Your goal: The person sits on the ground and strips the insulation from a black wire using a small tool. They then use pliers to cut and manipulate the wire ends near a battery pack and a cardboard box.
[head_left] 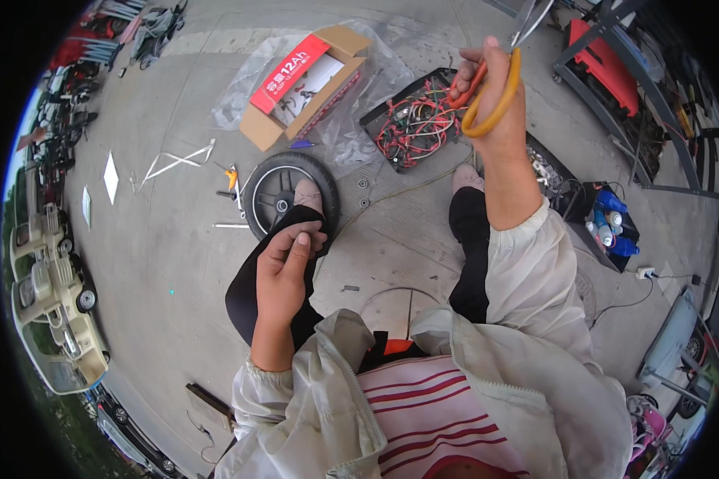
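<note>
My right hand [501, 108] is raised at the upper right, closed around a pair of scissors [494, 100] with a yellow-orange loop handle, a red part and metal blades pointing up and away. Below it lies a black tray [391, 153] full of tangled red, white and green wires [415, 132]. My left hand [285, 267] hangs above my left knee, fingers curled and thumb pressed against them; whatever they may hold is hidden. Beyond that hand a black-tyred wheel [265, 199] lies flat on the ground, one of my shoes resting on it.
An open cardboard box [327, 96] on clear plastic stands ahead. Tools [233, 182] lie left of the wheel. At right, a black bin [621, 257] holds blue and white bottles, near a metal rack [615, 128]. A beige vehicle [56, 319] stands far left.
</note>
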Demonstrator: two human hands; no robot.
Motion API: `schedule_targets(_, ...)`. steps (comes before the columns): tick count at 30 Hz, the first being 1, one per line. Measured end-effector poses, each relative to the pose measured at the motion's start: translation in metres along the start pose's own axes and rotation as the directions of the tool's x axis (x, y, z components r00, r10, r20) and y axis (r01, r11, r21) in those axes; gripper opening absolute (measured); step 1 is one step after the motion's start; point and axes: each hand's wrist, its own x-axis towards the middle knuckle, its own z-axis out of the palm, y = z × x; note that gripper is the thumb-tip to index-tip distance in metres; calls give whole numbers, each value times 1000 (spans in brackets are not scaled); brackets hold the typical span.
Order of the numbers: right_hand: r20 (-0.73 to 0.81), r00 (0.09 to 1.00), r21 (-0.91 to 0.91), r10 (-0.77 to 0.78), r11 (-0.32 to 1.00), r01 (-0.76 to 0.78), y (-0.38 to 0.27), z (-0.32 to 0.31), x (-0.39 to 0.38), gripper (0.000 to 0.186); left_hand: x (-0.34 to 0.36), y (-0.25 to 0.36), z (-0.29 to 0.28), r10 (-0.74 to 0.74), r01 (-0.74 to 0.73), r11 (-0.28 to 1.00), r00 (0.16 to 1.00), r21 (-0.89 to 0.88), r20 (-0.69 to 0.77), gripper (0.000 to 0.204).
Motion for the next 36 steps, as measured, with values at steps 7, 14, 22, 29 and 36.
schedule_targets(7,380,905,-512,191,858,33,34,68,-74,46,146,-131,50,-57,99,984,963,-149,265,31)
schedule_targets(14,728,656,-535,199,763,363,62,87,-68,49,250,-246,84,-155,-130,603,949,787,275,32)
schedule_targets(22,598,770,-702,223,608,370,66,56,-48,39,320,-318,134,-142,-259,567,904,782,403,33)
schedule_targets(29,430,847,-782,313,598,176,57,38,-45,47,349,-347,165,-256,-198,439,908,877,333,37)
schedule_targets(36,411,885,-720,219,674,168,65,53,-50,42,340,-294,132,-424,425,905,903,2,70,30)
